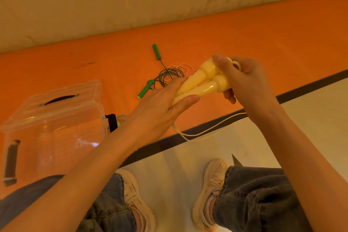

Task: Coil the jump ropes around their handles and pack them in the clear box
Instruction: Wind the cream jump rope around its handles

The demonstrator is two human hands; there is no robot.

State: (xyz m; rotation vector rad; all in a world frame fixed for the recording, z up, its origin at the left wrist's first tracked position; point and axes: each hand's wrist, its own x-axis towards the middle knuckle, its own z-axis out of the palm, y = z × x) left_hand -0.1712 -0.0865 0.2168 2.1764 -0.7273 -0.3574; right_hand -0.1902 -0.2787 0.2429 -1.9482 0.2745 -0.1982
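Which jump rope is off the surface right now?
The yellow-handled rope, its two handles held together by both hands; the green-handled rope lies on the orange surface.

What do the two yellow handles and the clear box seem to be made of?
The yellow handles, held together by the left hand and the right hand, look like glossy moulded plastic: bright highlights run along them. The clear box looks like rigid transparent plastic: the orange surface shows through its walls.

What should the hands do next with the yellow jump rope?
Probably start winding. The left hand and right hand hold the two pale yellow plastic handles together, but the cream cord hangs loose below, so the right hand should likely wrap it round them.
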